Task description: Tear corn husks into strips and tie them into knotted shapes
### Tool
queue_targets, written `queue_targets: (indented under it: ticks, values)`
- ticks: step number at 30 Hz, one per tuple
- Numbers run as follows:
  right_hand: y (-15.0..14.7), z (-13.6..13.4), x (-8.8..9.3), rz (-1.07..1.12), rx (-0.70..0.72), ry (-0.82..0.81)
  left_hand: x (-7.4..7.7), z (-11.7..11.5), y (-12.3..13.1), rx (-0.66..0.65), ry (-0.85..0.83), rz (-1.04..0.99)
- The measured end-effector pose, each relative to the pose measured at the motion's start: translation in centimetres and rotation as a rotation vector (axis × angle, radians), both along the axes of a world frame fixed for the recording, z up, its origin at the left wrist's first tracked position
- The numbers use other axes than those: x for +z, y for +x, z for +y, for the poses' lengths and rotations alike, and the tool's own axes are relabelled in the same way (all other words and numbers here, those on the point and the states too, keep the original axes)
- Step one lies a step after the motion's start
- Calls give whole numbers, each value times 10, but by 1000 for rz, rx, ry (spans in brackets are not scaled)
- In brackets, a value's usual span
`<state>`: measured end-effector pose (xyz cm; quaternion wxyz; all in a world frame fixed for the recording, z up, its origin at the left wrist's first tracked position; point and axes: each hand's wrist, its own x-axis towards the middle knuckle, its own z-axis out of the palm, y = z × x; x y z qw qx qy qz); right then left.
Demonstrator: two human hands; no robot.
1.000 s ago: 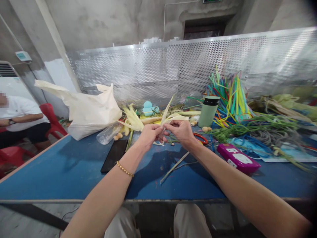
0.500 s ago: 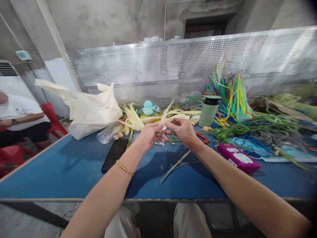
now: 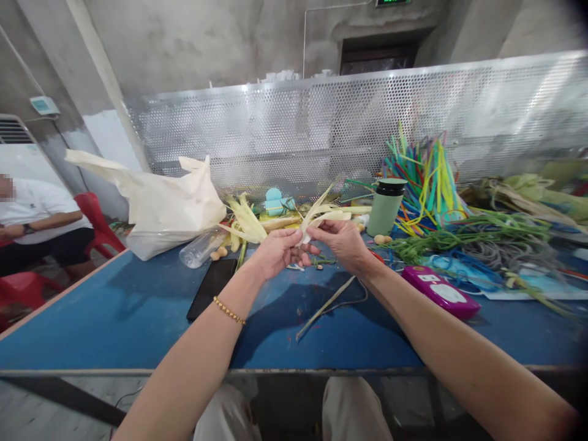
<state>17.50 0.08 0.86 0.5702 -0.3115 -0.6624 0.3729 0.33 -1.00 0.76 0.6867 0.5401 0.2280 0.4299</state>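
Pale corn husk strips (image 3: 316, 211) fan up and to the right from between my two hands, above the blue table (image 3: 151, 331). My left hand (image 3: 281, 250) pinches their lower end between thumb and fingers. From the other side, my right hand (image 3: 340, 241) grips the same husk with thumb and forefinger, close to the left fingertips. Below the hands a thin dry stalk (image 3: 321, 311) lies on the tabletop. More pale husks (image 3: 248, 222) are heaped behind my left hand. Part of the held husk is hidden by the fingers.
At left are a white plastic bag (image 3: 172, 199), a clear bottle (image 3: 197, 250) and a black phone (image 3: 214, 288). A green tumbler (image 3: 386, 208), a purple box (image 3: 440, 293), green cords (image 3: 468, 236) and coloured strips (image 3: 427, 177) lie right. A seated person (image 3: 41, 214) is far left.
The hands stay in nearly the same place, still pinching the husk. One upright husk strip now leans further right. The view has shifted very slightly.
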Motion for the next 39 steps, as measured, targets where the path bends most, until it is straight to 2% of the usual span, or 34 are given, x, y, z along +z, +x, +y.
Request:
queue_targets:
  ticks: [9,20,27,29,32,35,39]
  values:
    - [-5,1,-1,-19,-126,135,-4,-1,4,16,24,54]
    - [-6,-5,3,31,-27,19,1,-2,4,163,30,42]
    - [2,0,4,-71,-114,-7,-3,3,3,262,70,25]
    - [5,2,3,-90,-122,-22,-3,4,1,243,67,-23]
    - [8,5,3,-147,-83,-12,-2,3,0,127,66,-91]
    - [10,4,5,-184,-22,65,-1,0,0,29,74,-49]
    - [12,-1,12,-202,30,98,-3,0,-1,51,60,71]
